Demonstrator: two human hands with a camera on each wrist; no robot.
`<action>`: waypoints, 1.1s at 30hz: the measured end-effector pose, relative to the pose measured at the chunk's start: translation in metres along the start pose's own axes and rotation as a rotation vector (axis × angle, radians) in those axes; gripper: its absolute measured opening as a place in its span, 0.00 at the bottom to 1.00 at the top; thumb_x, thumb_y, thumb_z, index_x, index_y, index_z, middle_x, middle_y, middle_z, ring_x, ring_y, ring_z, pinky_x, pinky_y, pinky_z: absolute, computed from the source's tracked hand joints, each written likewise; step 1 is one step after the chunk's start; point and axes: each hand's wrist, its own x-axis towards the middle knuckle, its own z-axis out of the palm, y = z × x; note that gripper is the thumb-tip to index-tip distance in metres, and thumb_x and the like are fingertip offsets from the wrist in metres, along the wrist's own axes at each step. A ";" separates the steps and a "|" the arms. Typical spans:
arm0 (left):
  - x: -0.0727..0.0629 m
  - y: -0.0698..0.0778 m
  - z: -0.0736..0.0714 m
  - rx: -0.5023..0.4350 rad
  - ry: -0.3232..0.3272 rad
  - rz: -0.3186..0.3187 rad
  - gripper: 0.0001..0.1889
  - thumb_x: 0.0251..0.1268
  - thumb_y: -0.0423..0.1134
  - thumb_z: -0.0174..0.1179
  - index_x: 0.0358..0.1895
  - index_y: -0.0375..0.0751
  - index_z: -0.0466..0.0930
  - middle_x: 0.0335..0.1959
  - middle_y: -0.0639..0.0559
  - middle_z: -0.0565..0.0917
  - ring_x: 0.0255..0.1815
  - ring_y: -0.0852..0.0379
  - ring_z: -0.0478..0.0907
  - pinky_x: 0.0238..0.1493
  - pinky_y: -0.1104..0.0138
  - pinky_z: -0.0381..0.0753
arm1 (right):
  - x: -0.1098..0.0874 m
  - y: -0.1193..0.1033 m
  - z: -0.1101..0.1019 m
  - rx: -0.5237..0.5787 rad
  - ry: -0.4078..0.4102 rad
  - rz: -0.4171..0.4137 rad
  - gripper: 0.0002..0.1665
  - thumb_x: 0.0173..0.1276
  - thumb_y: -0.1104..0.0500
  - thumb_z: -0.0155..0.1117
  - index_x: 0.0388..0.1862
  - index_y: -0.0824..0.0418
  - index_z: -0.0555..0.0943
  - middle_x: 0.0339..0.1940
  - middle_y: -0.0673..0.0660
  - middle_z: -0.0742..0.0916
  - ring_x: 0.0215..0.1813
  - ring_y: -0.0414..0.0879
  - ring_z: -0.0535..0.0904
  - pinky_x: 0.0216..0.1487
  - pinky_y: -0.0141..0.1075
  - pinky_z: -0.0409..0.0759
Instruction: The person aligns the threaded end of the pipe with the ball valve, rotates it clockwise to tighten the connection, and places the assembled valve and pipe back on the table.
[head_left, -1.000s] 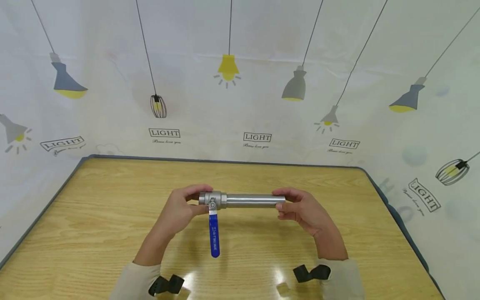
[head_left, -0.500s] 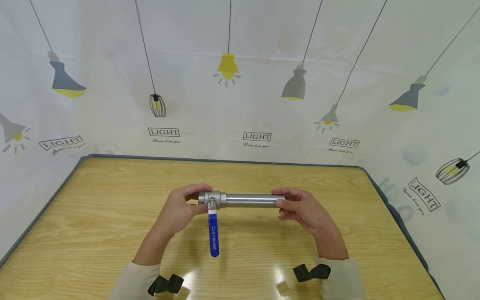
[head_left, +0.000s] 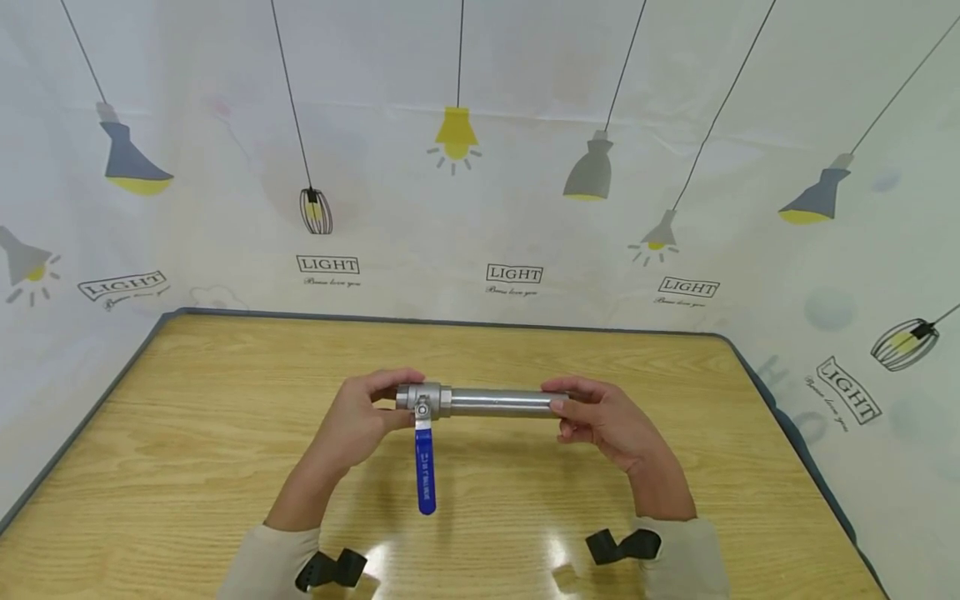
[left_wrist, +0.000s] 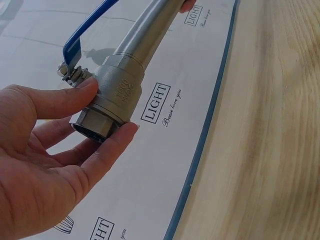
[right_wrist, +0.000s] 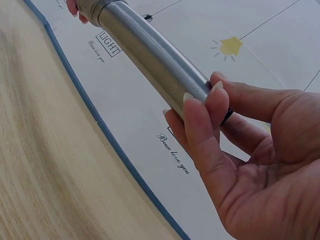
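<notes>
A metal ball valve [head_left: 429, 400] and a smooth steel pipe [head_left: 498, 402] are joined end to end, held level above the table. The valve's blue lever handle [head_left: 425, 471] points toward the person, crosswise to the pipe. My left hand [head_left: 363, 421] pinches the valve body at its free end, thumb on the near side; the left wrist view shows the open hexagonal mouth [left_wrist: 97, 125] between the fingers. At the other end my right hand [head_left: 607, 417] grips the pipe tip with thumb and fingertips. In the right wrist view these fingers [right_wrist: 200, 117] hide part of the pipe's end.
The wooden table [head_left: 225, 467] has a dark blue edge strip [head_left: 450, 321] along its back and sides. Behind it hangs a white backdrop [head_left: 405, 217] printed with lamps and "LIGHT" labels. Black straps [head_left: 330, 569] sit on both sleeves.
Both hands stay nearly in place on the valve and pipe. The valve, handle and pipe have shifted very slightly to the left.
</notes>
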 end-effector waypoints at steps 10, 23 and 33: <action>0.000 -0.002 0.000 -0.003 0.012 -0.005 0.22 0.54 0.24 0.67 0.54 0.41 0.82 0.51 0.43 0.82 0.51 0.47 0.77 0.44 0.63 0.82 | 0.006 0.005 0.001 -0.016 0.009 0.028 0.26 0.67 0.61 0.65 0.61 0.69 0.74 0.43 0.57 0.80 0.27 0.39 0.78 0.35 0.32 0.83; 0.007 -0.008 0.002 0.147 -0.058 -0.011 0.29 0.59 0.29 0.65 0.66 0.36 0.71 0.56 0.42 0.79 0.54 0.47 0.76 0.49 0.60 0.80 | 0.014 -0.001 0.009 -0.397 0.058 0.049 0.24 0.64 0.66 0.67 0.59 0.67 0.76 0.37 0.60 0.82 0.27 0.46 0.80 0.37 0.44 0.84; 0.028 -0.023 -0.002 0.306 -0.209 0.047 0.20 0.58 0.25 0.63 0.56 0.31 0.78 0.49 0.43 0.80 0.46 0.50 0.77 0.48 0.58 0.78 | 0.029 0.006 0.009 -0.736 0.021 0.024 0.16 0.65 0.64 0.66 0.52 0.63 0.81 0.38 0.56 0.82 0.20 0.43 0.71 0.26 0.37 0.74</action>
